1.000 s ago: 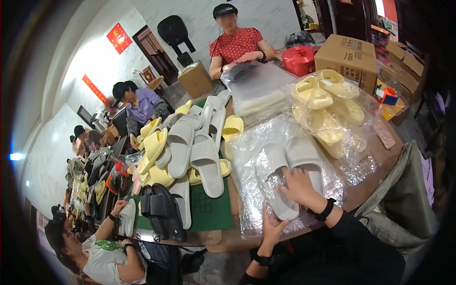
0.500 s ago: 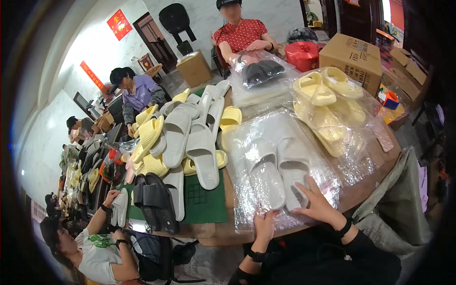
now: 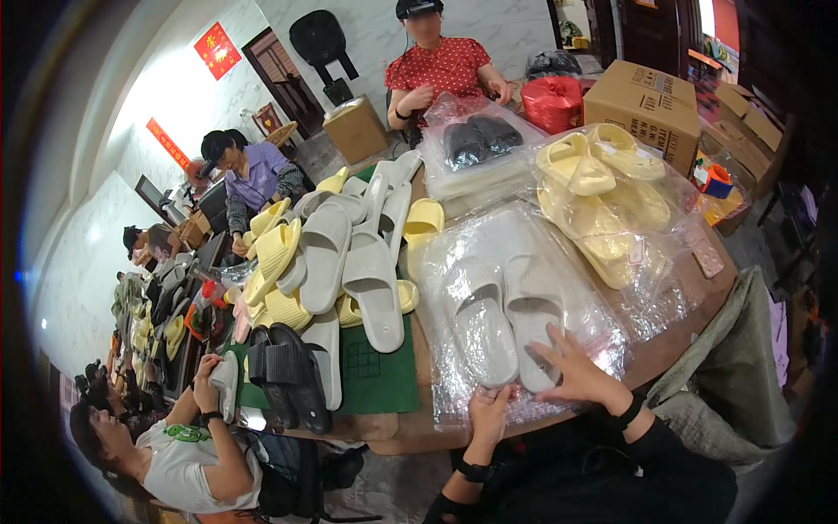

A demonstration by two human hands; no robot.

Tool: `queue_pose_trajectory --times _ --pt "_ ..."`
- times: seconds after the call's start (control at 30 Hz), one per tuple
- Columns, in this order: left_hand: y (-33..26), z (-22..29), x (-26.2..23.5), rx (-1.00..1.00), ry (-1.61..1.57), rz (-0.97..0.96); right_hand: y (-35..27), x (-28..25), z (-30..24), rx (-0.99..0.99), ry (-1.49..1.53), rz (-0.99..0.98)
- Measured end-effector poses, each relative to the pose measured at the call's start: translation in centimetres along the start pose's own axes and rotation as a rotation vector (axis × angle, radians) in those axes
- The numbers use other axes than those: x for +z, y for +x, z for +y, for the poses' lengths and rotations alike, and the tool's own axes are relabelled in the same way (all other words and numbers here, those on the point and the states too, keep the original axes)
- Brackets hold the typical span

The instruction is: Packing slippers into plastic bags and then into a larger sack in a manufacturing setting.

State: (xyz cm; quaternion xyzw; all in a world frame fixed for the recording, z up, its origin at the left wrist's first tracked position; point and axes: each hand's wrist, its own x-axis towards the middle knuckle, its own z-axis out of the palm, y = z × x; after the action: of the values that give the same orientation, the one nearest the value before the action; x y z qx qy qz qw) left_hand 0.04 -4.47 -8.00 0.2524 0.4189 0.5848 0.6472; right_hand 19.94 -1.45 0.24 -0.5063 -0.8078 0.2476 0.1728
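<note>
A pair of grey slippers [image 3: 485,341] lies side by side in a clear plastic bag [image 3: 454,403], heels toward me. My left hand [image 3: 489,414] is closed at the bag's near edge, just below the left slipper's heel, and seems to pinch the plastic. Over the right slipper's heel and the bag beside it, my right hand [image 3: 572,371] has its fingers spread; thumb and fingertips rest at the slipper's near end. More clear bags [image 3: 594,341] lie stacked flat beneath the pair.
Bagged yellow slippers [image 3: 602,205] sit right of the pair. Loose grey and yellow slippers [image 3: 323,253] pile up left, with black slippers [image 3: 286,375] nearer. Across the table are bagged black slippers [image 3: 480,140], a red roll [image 3: 552,103] and a carton [image 3: 642,109]. Co-workers sit around.
The grey slippers shift slightly left in the bag, while my right hand's fingers spread lower over the heel. The person opposite has drawn their hands back from the bagged black slippers.
</note>
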Motion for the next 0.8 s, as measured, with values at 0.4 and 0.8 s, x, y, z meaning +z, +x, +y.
queue_pose_trajectory --times 0.4,0.8 --pt "0.0 -1.0 -0.7 0.051 -0.011 -0.037 1.2 0.5 0.5 0.030 0.063 0.301" --pt "-0.7 -2.1 -1.2 0.175 0.215 -0.094 0.7 0.9 -4.9 -0.016 0.244 0.228"
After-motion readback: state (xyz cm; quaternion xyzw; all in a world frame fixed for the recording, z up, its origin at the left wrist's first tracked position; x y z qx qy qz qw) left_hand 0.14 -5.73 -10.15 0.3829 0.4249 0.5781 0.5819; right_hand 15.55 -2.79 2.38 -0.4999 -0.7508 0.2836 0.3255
